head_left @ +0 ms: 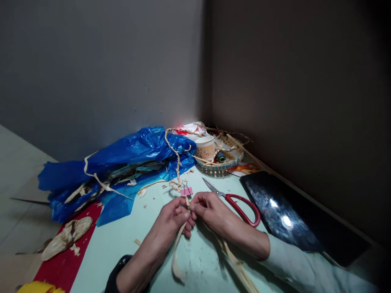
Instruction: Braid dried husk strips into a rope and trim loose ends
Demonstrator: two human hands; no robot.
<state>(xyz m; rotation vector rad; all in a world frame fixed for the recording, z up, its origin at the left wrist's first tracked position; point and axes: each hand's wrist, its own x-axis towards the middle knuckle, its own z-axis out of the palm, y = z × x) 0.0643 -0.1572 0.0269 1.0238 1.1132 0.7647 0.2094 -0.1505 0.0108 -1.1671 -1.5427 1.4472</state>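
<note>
My left hand (172,218) and my right hand (214,213) meet at the middle of the pale green table (122,244), both pinched on pale corn-husk strips (179,252) that trail toward me. From the pinch a braided husk cord (174,156) runs away over the blue bag. A pink binder clip (186,191) is clamped on the braid just beyond my fingers. More long strips (235,264) lie under my right wrist.
Red-handled scissors (236,202) lie right of my hands. A dark tablet (287,213) rests by the right wall. A woven basket (220,158) holds a paper cup (205,147). A blue plastic bag (122,162) with husks fills the left; a folded husk (65,237) sits on red cloth.
</note>
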